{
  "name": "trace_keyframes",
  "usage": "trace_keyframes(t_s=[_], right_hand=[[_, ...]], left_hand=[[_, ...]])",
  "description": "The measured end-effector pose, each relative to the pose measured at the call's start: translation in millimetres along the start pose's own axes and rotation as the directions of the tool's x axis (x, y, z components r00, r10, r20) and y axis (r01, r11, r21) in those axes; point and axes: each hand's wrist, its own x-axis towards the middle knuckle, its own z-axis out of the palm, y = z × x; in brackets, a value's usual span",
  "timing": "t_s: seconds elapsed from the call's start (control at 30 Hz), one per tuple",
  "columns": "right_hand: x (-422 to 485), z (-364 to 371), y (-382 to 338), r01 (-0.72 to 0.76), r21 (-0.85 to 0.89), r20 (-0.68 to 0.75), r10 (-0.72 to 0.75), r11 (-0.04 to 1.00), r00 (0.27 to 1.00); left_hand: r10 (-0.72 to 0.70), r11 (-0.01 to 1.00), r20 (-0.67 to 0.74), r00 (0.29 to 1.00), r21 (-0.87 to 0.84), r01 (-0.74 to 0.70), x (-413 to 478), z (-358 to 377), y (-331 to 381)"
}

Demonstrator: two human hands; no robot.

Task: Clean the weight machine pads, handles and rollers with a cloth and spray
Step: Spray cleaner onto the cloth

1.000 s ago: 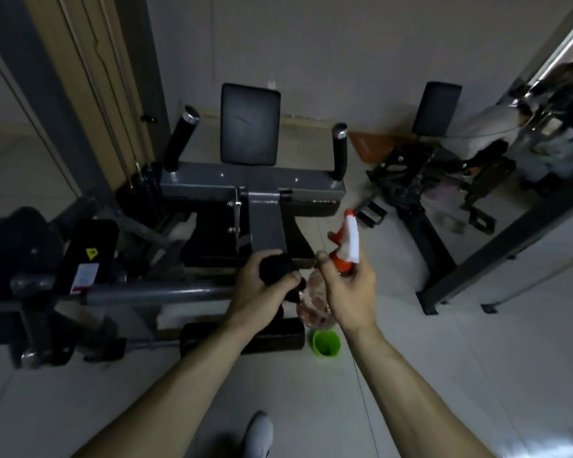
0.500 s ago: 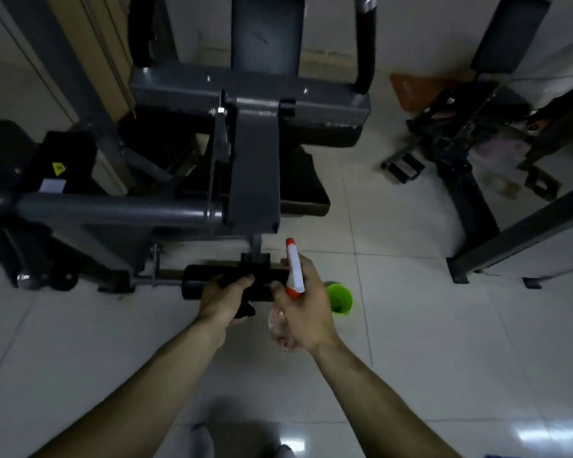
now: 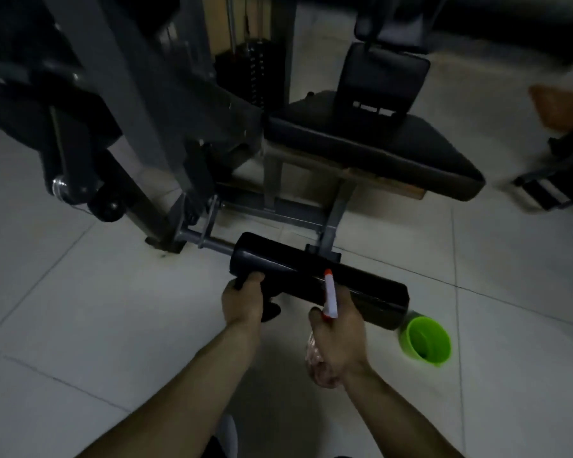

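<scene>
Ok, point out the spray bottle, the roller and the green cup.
spray bottle point(image 3: 330, 297): head view, white spray head.
roller point(image 3: 288, 262): head view, bare black padding.
green cup point(image 3: 424, 338): head view, inner wall.

Black pads, grey steel, one splash of green

The roller point(image 3: 318, 279), seat pad point(image 3: 371, 150) and cloth point(image 3: 268, 309) are black; the frame point(image 3: 272, 180) is grey; the spray bottle point(image 3: 328, 294) has a white-and-orange head over a clear pinkish body; the cup point(image 3: 425, 340) is bright green; the floor tiles point(image 3: 63, 309) are pale grey.

A green cup point(image 3: 425, 342) is standing on the pale tiled floor point(image 3: 80, 325), just right of the fingers point(image 3: 346, 300) of the right hand point(image 3: 339, 328). Beyond them, far right, an orange object point(image 3: 556, 107) is lying blurred near dark striped equipment point(image 3: 543, 190)
</scene>
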Motion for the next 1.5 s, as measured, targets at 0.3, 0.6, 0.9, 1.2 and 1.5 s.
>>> trace_keyframes(t_s=[0.3,0.6,0.9,1.2,1.5], right_hand=[[76.0,124.1,146.3,0.024,-0.214,0.091,-0.005,0.977,0.996],[80.8,113.9,153.5,0.057,-0.337,0.150,-0.007,0.940,0.989],[71.1,128.4,148.9,0.121,-0.239,0.059,-0.109,0.964,0.992],[21.9,193.7,107.5,0.264,-0.027,0.166,-0.256,0.964,0.952],[-9.6,200.0,120.9,0.141,-0.057,0.019,-0.140,0.988,0.990]], left_hand=[[-0.039,0.990,0.150,0.988,-0.126,0.058,153.0,24.2,-99.9],[0.001,0.802,0.318,0.948,-0.566,0.189,161.6,35.4,-87.1],[-0.022,0.829,0.289,0.957,-0.530,0.179,149.1,17.5,-73.9],[0.145,0.745,0.109,0.983,-0.666,-0.036,81.6,-41.1,-38.0],[0.138,0.812,0.122,0.983,-0.582,-0.042,52.3,-53.1,-46.3]])
